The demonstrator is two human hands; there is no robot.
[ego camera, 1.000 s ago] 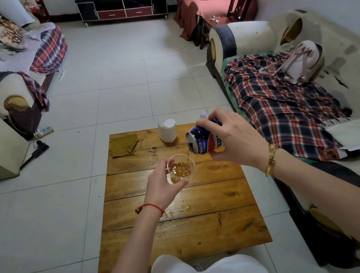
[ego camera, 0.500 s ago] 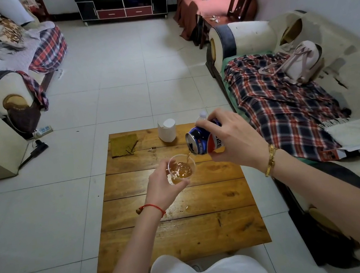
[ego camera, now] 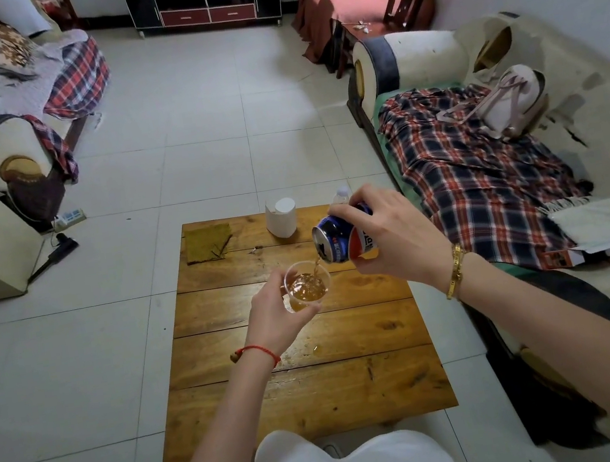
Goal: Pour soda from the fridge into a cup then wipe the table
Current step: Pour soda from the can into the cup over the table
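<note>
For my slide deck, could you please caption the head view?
Right hand tips a blue soda can, pouring into a clear cup held by the left hand.

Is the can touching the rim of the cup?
Apart. In the head view the can is above and right of the cup; only the soda stream bridges the gap.
</note>
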